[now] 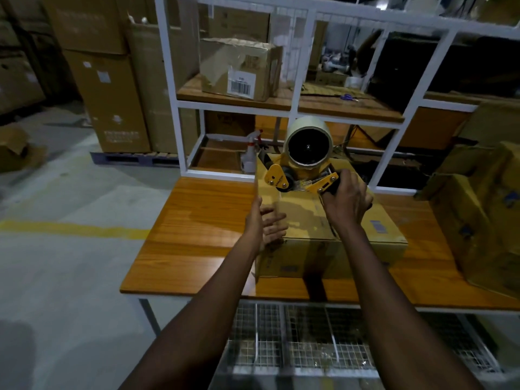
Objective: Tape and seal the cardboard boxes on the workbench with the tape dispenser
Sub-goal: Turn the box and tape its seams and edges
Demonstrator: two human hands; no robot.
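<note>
Both bare forearms reach forward from the bottom of the view, roughly parallel. The left hand (264, 220) is held edge-on with the thumb uppermost, fingers straight and slightly spread (palm turned toward the other hand). The right hand (347, 201) sits farther forward and a little higher, its back toward the camera, fingers curled round the handle of the tape dispenser (306, 164).

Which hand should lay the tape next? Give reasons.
Right. The right hand grips the tape dispenser over the cardboard box, so it can likely pull tape along the top. The left hand lies open at the box's left edge, better for steadying.
</note>
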